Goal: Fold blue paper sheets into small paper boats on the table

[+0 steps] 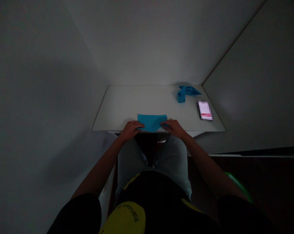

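Note:
A folded blue sheet (152, 123), cloth or paper, lies at the front edge of the white desk (117, 104). My left hand (131, 130) grips its left end with the fingers over the edge. My right hand (173, 127) holds its right end in the same way. Part of the sheet's lower edge is hidden behind my hands. Farther back on the right of the desk lies a second blue piece (186, 93), crumpled or folded into an angular shape, well away from both hands.
A pixelated pink-and-white card or phone (204, 110) lies near the desk's right edge. Pale walls (149, 39) rise behind and beside the desk. My knees (152, 156) are under its front edge, and a green rim (238, 187) shows low on the right.

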`<state>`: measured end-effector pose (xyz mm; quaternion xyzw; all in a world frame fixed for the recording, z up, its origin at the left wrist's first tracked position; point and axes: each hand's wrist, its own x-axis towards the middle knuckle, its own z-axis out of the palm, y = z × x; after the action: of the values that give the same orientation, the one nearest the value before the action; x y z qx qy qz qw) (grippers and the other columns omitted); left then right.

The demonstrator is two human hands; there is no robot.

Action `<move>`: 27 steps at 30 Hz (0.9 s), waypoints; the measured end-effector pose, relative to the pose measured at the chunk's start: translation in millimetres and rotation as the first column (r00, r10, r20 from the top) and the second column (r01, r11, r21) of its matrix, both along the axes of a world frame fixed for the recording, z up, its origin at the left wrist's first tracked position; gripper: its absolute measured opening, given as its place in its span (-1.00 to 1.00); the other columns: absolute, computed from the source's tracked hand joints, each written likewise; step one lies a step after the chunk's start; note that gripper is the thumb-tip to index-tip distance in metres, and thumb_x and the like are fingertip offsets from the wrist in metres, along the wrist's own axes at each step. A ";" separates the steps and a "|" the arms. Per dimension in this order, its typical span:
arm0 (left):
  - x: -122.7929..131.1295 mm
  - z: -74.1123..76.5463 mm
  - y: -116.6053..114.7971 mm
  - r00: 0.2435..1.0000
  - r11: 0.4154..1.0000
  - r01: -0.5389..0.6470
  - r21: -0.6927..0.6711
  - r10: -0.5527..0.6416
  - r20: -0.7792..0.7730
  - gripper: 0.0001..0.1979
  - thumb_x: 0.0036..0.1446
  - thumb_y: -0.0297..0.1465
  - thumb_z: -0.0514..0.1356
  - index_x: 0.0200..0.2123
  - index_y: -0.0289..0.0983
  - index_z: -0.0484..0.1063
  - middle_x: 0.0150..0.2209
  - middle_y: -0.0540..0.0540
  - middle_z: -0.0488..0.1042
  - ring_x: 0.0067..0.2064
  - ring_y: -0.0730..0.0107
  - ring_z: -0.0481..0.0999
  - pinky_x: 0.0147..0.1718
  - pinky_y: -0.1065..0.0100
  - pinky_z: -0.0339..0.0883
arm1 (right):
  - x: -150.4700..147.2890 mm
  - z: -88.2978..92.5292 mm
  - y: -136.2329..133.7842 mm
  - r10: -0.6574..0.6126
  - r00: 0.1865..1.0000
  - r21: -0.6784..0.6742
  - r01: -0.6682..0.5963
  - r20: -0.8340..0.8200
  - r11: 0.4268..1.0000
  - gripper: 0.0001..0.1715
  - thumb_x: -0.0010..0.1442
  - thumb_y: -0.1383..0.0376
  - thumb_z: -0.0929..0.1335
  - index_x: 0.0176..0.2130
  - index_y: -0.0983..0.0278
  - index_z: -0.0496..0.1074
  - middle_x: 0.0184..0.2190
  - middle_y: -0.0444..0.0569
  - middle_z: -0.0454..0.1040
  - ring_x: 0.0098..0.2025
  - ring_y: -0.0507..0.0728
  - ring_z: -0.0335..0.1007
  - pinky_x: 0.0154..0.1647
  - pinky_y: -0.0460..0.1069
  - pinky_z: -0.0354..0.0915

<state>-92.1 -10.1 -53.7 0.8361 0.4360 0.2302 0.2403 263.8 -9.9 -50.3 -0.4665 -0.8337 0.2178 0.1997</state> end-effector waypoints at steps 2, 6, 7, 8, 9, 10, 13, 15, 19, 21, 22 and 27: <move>2.3 9.8 5.2 0.995 0.998 -0.066 -0.013 0.067 0.073 -0.80 0.32 -0.27 0.28 -0.07 -0.09 0.70 0.01 -0.12 0.73 0.12 0.08 0.66 0.25 -0.01 0.39 | -3.1 2.3 6.5 -0.055 0.997 0.004 0.055 -0.059 0.998 -0.52 0.47 -0.08 0.33 -0.03 0.18 0.66 -0.14 0.05 0.73 -0.06 0.28 0.64 0.12 0.18 0.40; 11.2 35.9 15.0 0.930 0.958 -0.266 -0.104 0.283 0.233 -0.64 0.42 -0.06 0.20 -0.11 -0.20 0.64 -0.17 -0.10 0.70 -0.15 0.21 0.65 -0.12 0.25 0.51 | -8.7 11.3 16.5 -0.189 0.931 -0.078 0.173 -0.314 0.982 -0.34 0.41 -0.27 0.31 -0.16 0.20 0.64 -0.31 -0.01 0.67 -0.27 0.22 0.57 -0.13 0.08 0.45; 14.2 41.5 18.9 0.909 0.945 -0.304 -0.118 0.325 0.263 -0.62 0.43 -0.04 0.18 -0.13 -0.21 0.62 -0.22 -0.08 0.68 -0.20 0.25 0.63 -0.19 0.30 0.49 | -10.4 13.7 19.5 -0.225 0.897 -0.102 0.201 -0.381 0.974 -0.33 0.40 -0.29 0.31 -0.15 0.20 0.62 -0.29 -0.03 0.66 -0.25 0.22 0.55 -0.15 0.08 0.45; 17.5 45.8 23.6 0.889 0.933 -0.340 -0.120 0.360 0.284 -0.62 0.43 -0.04 0.18 -0.17 -0.22 0.60 -0.26 -0.06 0.65 -0.24 0.28 0.60 -0.25 0.32 0.46 | -12.4 15.4 23.0 -0.258 0.860 -0.119 0.229 -0.440 0.966 -0.33 0.39 -0.30 0.32 -0.14 0.20 0.61 -0.26 -0.03 0.65 -0.24 0.21 0.55 -0.16 0.08 0.46; 21.0 48.2 29.0 0.871 0.920 -0.377 -0.112 0.393 0.295 -0.63 0.43 -0.05 0.19 -0.20 -0.23 0.58 -0.29 -0.05 0.63 -0.27 0.29 0.57 -0.28 0.33 0.44 | -14.5 16.2 26.8 -0.281 0.828 -0.128 0.250 -0.486 0.960 -0.33 0.38 -0.30 0.32 -0.12 0.20 0.60 -0.25 -0.04 0.65 -0.23 0.21 0.54 -0.16 0.08 0.46; 24.9 48.5 34.7 0.857 0.906 -0.412 -0.100 0.422 0.296 -0.64 0.43 -0.07 0.20 -0.22 -0.23 0.57 -0.32 -0.05 0.61 -0.29 0.30 0.56 -0.29 0.33 0.42 | -16.7 15.9 30.7 -0.295 0.803 -0.131 0.267 -0.517 0.955 -0.34 0.37 -0.29 0.34 -0.10 0.20 0.59 -0.24 -0.04 0.64 -0.23 0.20 0.53 -0.16 0.08 0.47; 37.1 37.7 49.5 0.833 0.867 -0.495 -0.057 0.492 0.251 -0.69 0.44 -0.15 0.21 -0.22 -0.24 0.57 -0.32 -0.08 0.60 -0.30 0.27 0.56 -0.24 0.28 0.44 | -22.4 7.0 40.6 -0.317 0.801 -0.118 0.300 -0.508 0.947 -0.41 0.34 -0.21 0.39 0.00 0.19 0.56 -0.20 -0.04 0.65 -0.25 0.18 0.52 -0.18 0.07 0.49; 45.1 23.9 53.8 0.834 0.851 -0.525 -0.010 0.517 0.194 -0.72 0.45 -0.19 0.20 -0.19 -0.25 0.59 -0.26 -0.13 0.63 -0.23 0.20 0.60 -0.13 0.20 0.48 | -25.1 -3.4 43.1 -0.319 0.843 -0.073 0.320 -0.434 0.945 -0.47 0.39 -0.10 0.37 0.12 0.19 0.55 -0.11 0.01 0.67 -0.21 0.20 0.55 -0.14 0.10 0.51; 56.6 -3.9 44.8 0.909 0.905 -0.414 0.101 0.406 0.091 -0.72 0.48 -0.33 0.14 0.04 -0.26 0.63 0.04 -0.23 0.68 0.07 0.09 0.63 0.17 0.09 0.46 | -30.9 -22.1 34.5 -0.231 0.954 0.119 0.256 -0.192 0.959 -0.50 0.49 0.18 0.24 0.28 0.20 0.52 0.17 0.13 0.63 0.14 0.31 0.57 0.17 0.24 0.47; 58.8 -13.1 34.0 0.963 0.952 -0.268 0.148 0.267 0.025 -0.66 0.49 -0.32 0.13 0.19 -0.22 0.59 0.19 -0.22 0.63 0.22 0.09 0.58 0.29 0.06 0.39 | -34.1 -25.8 24.3 -0.144 0.988 0.176 0.151 -0.051 0.973 -0.48 0.51 0.22 0.23 0.33 0.18 0.50 0.28 0.11 0.57 0.28 0.32 0.50 0.28 0.27 0.39; 58.9 -16.3 28.2 0.980 0.967 -0.192 0.166 0.198 -0.021 -0.62 0.49 -0.28 0.15 0.25 -0.20 0.56 0.27 -0.22 0.58 0.30 0.08 0.54 0.35 0.03 0.35 | -35.5 -26.1 18.5 -0.102 0.995 0.190 0.098 0.011 0.977 -0.47 0.52 0.20 0.24 0.36 0.15 0.48 0.33 0.09 0.53 0.33 0.32 0.46 0.31 0.28 0.36; 48.8 -21.7 6.6 0.977 0.981 0.050 0.185 -0.009 -0.215 -0.21 0.34 0.04 0.30 0.48 -0.22 0.30 0.52 -0.27 0.26 0.55 -0.07 0.20 0.53 -0.13 0.06 | -34.4 -20.6 -6.6 0.026 0.981 0.214 -0.068 0.190 0.974 -0.19 0.46 -0.11 0.35 0.50 0.16 0.30 0.52 0.11 0.27 0.50 0.38 0.23 0.42 0.31 0.18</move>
<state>-43.4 -3.6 -75.4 0.8815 0.4228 0.1762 0.1149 229.4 -16.5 -70.9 -0.4399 -0.8785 0.0846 0.1661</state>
